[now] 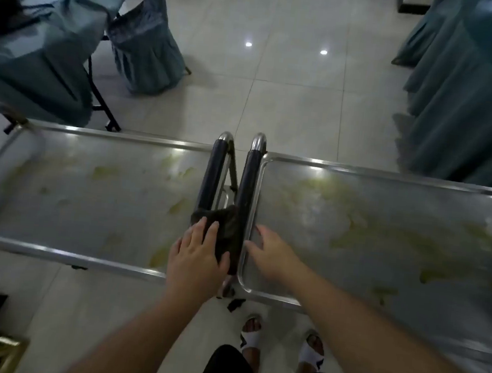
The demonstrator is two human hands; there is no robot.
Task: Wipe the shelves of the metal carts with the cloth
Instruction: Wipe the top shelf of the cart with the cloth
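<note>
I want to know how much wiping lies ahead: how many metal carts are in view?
2. The left cart and the right cart stand side by side, handles nearly meeting; both top shelves carry yellowish smears. Lower shelves are hidden.

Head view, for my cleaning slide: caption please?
Left hand grips a dark cloth draped between two stained metal carts; right hand open.

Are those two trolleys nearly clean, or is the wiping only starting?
Only starting. Nothing looks wiped: the left cart shelf and right cart shelf both show yellowish smears. The left hand grips the dark cloth draped over the handles; the right hand hovers open.
</note>
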